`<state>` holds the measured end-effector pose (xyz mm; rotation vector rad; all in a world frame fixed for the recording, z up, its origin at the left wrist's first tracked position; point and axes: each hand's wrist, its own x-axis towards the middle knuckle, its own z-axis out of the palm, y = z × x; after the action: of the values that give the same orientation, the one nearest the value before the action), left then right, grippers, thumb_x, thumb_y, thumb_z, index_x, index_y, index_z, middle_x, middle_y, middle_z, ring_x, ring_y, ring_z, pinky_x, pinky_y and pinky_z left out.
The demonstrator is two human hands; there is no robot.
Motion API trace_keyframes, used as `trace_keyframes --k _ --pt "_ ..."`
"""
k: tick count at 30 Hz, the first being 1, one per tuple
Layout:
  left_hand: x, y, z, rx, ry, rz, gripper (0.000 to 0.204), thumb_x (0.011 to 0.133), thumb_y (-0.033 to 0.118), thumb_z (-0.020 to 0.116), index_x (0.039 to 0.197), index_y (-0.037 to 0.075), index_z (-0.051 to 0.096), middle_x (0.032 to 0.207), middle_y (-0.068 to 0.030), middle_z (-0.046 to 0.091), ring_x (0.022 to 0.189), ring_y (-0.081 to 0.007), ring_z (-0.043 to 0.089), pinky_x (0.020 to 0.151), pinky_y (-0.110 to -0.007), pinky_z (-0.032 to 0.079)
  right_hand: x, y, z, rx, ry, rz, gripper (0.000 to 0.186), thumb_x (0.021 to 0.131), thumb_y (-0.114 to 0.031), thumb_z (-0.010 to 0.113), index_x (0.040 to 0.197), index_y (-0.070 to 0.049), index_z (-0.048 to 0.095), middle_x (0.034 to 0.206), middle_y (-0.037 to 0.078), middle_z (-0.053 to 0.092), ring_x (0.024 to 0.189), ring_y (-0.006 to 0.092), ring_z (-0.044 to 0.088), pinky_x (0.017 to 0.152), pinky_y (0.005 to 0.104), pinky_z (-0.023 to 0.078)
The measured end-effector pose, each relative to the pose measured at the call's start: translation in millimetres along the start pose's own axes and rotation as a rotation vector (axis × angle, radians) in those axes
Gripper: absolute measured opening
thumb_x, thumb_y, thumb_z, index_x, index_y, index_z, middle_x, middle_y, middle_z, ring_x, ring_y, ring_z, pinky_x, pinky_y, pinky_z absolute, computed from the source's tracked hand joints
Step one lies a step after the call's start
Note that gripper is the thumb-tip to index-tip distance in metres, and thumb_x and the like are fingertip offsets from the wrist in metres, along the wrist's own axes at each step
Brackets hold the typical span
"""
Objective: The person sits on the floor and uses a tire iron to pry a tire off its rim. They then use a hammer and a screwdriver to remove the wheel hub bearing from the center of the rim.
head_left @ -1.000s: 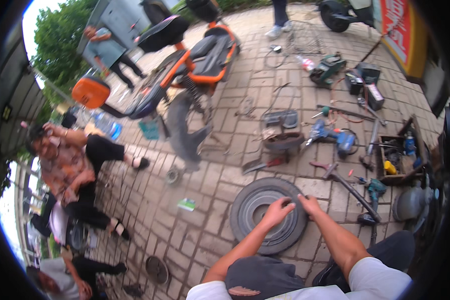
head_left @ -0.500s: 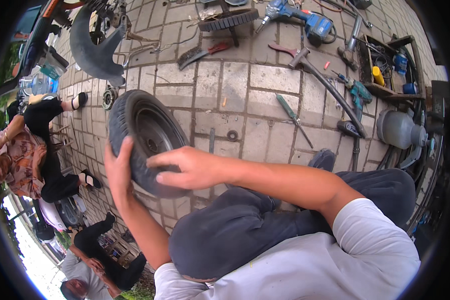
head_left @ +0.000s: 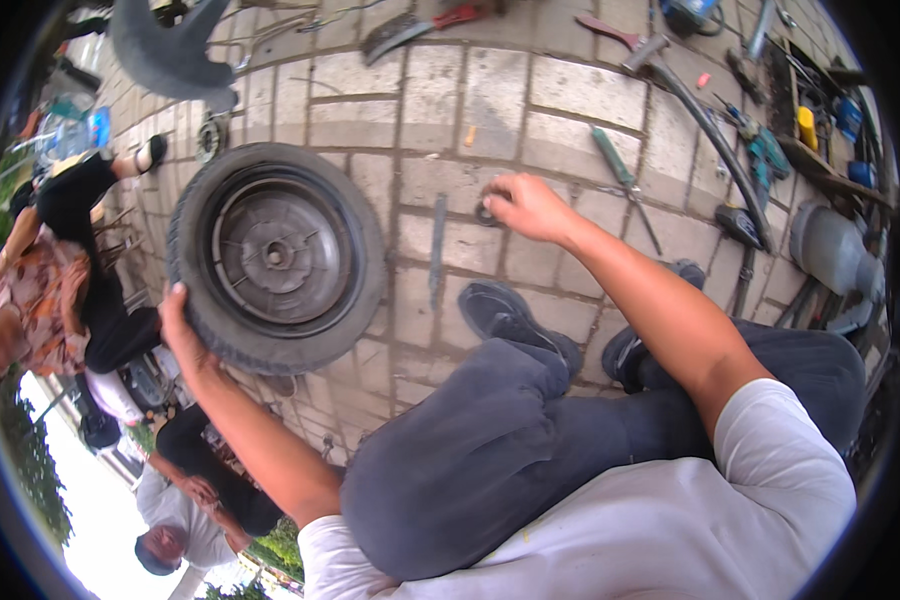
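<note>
A small wheel (head_left: 276, 254) with a black tyre and a grey metal rim stands tilted on the paving, its hub face turned up toward me. My left hand (head_left: 187, 335) grips the tyre at its lower left edge, the thumb on the sidewall and the other fingers hidden behind it. To the right of the wheel, my right hand (head_left: 526, 207) is down at the paving, its fingers closed on a small dark ring-shaped bearing (head_left: 486, 212). Between the wheel and that hand lies a narrow flat metal bar (head_left: 437, 250).
A green-handled screwdriver (head_left: 615, 160), a long-handled hammer (head_left: 705, 125), a green drill (head_left: 765, 160) and a toolbox (head_left: 820, 165) are on the right. A wire brush (head_left: 420, 32) lies ahead. Two people sit at the left. A plastic jug (head_left: 832, 250) stands far right.
The wheel has turned its hub face up toward me. My right hand has left the wheel and moved right to the bearing. My left hand keeps hold of the tyre.
</note>
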<state>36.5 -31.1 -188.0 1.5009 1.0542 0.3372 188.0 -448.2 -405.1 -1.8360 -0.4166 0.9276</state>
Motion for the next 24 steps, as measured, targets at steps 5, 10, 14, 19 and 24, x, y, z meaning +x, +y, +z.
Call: trace_keyframes --k 5,10,14,19,24 --pt "24.5 15.4 3.9 -0.031 -0.107 -0.085 0.05 0.088 0.031 0.061 0.127 0.0 0.054 0.118 -0.0157 0.063 0.104 -0.0272 0.062 0.095 -0.037 0.048 -4.0 42.4 -37.4 -0.264 0.261 0.059 0.025 0.082 -0.017 0.059 0.1 0.0 0.065 0.099 0.021 0.066 0.095 0.038 0.062 0.086 0.0453 0.049" --pt "28.8 24.7 15.5 -0.007 -0.061 -0.112 0.051 0.088 0.031 0.062 0.124 -0.005 0.055 0.115 -0.0162 0.065 0.098 -0.0269 0.065 0.091 -0.036 0.05 -23.7 33.4 -8.9 -0.401 0.148 0.052 0.034 0.079 -0.014 0.065 0.11 -0.004 0.059 0.106 0.017 0.055 0.106 0.0352 0.056 0.091 0.0455 0.047" --pt "27.9 26.7 27.3 -0.025 -0.072 -0.112 0.051 0.087 0.031 0.064 0.123 -0.006 0.056 0.114 -0.0169 0.066 0.097 -0.027 0.065 0.091 -0.035 0.051 -27.7 41.8 23.2 -0.547 0.168 -0.094 0.039 0.071 -0.011 0.072 0.106 -0.008 0.056 0.105 0.012 0.052 0.104 0.031 0.052 0.085 0.0437 0.045" --pt "29.5 35.6 33.4 0.036 -0.036 -0.094 0.051 0.086 0.03 0.065 0.122 -0.006 0.056 0.113 -0.0173 0.065 0.096 -0.0265 0.065 0.09 -0.035 0.051 -13.0 41.8 48.0 -0.604 0.226 -0.133 0.037 0.069 -0.01 0.07 0.103 -0.007 0.056 0.103 0.011 0.051 0.101 0.0287 0.052 0.081 0.0407 0.042" --pt "33.7 37.5 34.0 0.037 -0.047 -0.099 0.05 0.086 0.029 0.065 0.121 -0.006 0.056 0.112 -0.0172 0.065 0.095 -0.0261 0.065 0.09 -0.034 0.051 0.4 47.9 57.5 -0.665 0.227 -0.144 0.029 0.069 -0.008 0.066 0.097 -0.007 0.059 0.101 0.011 0.051 0.1 0.0287 0.052 0.079 0.041 0.04"
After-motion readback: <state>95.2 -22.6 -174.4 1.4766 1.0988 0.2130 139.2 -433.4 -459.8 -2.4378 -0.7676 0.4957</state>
